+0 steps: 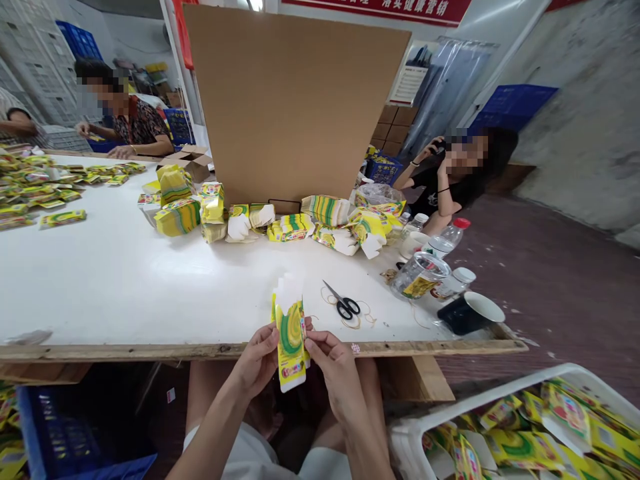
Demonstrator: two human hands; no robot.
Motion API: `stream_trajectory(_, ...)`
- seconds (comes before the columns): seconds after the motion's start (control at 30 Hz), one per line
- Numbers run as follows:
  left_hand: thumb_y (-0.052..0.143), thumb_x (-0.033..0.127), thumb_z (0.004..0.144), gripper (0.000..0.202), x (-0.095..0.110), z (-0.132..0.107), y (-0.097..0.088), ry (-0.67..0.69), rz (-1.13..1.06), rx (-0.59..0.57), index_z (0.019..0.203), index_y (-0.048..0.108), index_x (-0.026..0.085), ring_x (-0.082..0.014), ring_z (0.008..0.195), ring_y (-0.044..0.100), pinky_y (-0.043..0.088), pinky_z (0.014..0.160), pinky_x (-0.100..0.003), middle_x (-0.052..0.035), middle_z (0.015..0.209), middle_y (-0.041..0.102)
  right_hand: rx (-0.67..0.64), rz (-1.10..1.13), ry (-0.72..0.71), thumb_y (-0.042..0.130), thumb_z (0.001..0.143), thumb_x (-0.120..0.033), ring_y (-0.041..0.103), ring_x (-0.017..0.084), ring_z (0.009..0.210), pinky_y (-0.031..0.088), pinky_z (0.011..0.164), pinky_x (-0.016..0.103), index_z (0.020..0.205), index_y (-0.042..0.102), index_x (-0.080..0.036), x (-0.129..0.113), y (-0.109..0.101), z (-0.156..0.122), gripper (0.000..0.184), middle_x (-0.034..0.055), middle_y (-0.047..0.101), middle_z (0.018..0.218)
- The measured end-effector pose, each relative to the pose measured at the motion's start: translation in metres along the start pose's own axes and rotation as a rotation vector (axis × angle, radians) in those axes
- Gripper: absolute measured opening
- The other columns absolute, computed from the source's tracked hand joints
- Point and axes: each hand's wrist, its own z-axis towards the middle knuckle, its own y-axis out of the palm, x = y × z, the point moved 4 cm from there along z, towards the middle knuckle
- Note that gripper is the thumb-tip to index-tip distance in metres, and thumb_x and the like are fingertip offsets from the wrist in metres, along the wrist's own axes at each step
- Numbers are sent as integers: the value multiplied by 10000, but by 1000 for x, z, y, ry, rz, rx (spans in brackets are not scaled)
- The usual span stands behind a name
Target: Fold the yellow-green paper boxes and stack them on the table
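Between my two hands, over the table's near edge, is a small yellow and green printed carton [291,340] with white flaps standing up at its far end. My left hand [260,357] grips its left side with thumb and fingers. On the right side, my right hand [333,363] pinches the carton's edge. Black-handled scissors [345,303] lie on the white table to the right, among loose rubber bands [369,313]. Farther back, bundles of flat cartons [177,217] are lined up before a tall cardboard sheet [300,100].
Bottles, a clear plastic jar [419,275] and a dark cup [470,313] stand at the table's right end. A white bin [405,433] of cartons is at lower right, a blue crate [65,427] at lower left. Several people sit around the table.
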Motion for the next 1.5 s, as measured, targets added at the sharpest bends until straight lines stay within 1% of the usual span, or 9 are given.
stream_trajectory(0.3, 755, 417, 765, 328, -7, 0, 8, 6, -22, 137, 961, 711, 157, -253, 869, 729, 558, 812, -364, -82, 889, 785, 40, -55, 9, 762, 743, -506, 664, 226, 694, 539, 678, 351, 790, 672, -167, 0, 3, -11, 353, 67, 731, 765)
stream_trajectory(0.43, 753, 349, 786, 419, -7, -2, 6, 65, 78, 195, 1136, 588, 188, -212, 863, 718, 545, 775, -302, -51, 911, 773, 124, -193, -57, 713, 785, -511, 635, 214, 676, 529, 651, 325, 748, 621, -183, 2, -2, -13, 343, 51, 698, 729)
stream_trajectory(0.6, 679, 334, 848, 661, 8, -13, 8, 141, 320, 140, 1399, 321, 269, -229, 925, 703, 544, 781, -323, -82, 1055, 724, 10, -186, -145, 697, 831, -404, 647, 201, 819, 542, 743, 314, 1244, 539, -232, -10, -6, -12, 475, 63, 687, 1020)
stream_trajectory(0.7, 673, 340, 851, 593, 13, -17, 11, 86, 335, 16, 1377, 417, 245, -242, 938, 690, 532, 807, -329, -93, 1040, 718, -118, -148, -142, 653, 869, -405, 642, 206, 927, 533, 801, 308, 1317, 502, -263, -21, -8, -10, 494, 57, 660, 1073)
stream_trajectory(0.83, 730, 298, 811, 444, 12, -20, 16, -8, 217, -101, 1201, 535, 219, -215, 857, 702, 517, 753, -281, -68, 942, 742, -183, -225, -139, 627, 881, -446, 613, 183, 785, 501, 705, 261, 971, 637, -220, -33, -13, -7, 244, 17, 645, 847)
stream_trajectory(0.93, 742, 259, 804, 434, 9, -22, 20, -28, 146, -142, 1175, 516, 245, -205, 853, 711, 522, 750, -278, -65, 979, 744, -136, -279, -184, 619, 884, -447, 565, 164, 708, 469, 649, 241, 788, 629, -203, -35, -16, -5, 263, 5, 600, 744)
stream_trajectory(1.13, 735, 296, 810, 676, 8, -22, 16, -30, 179, -97, 1400, 405, 267, -254, 953, 705, 531, 834, -344, -105, 1071, 738, -8, -242, -242, 648, 871, -426, 630, 194, 826, 511, 734, 280, 1133, 623, -259, -34, -20, -6, 312, 31, 674, 922)
stream_trajectory(1.27, 711, 309, 825, 471, 9, -19, 14, -4, 286, -48, 1264, 560, 233, -253, 971, 702, 541, 815, -315, -100, 1084, 740, -43, -371, -319, 545, 909, -520, 611, 241, 975, 499, 798, 313, 927, 753, -231, -45, -24, -8, 356, 78, 671, 994)
stream_trajectory(1.5, 653, 274, 862, 413, 7, -19, 20, 72, 432, -16, 1267, 592, 226, -266, 1123, 644, 538, 883, -318, -112, 1257, 670, -105, -451, -89, 658, 812, -337, 430, 126, 538, 364, 522, 223, 1170, 616, -210, -32, -21, -9, 382, -84, 428, 584)
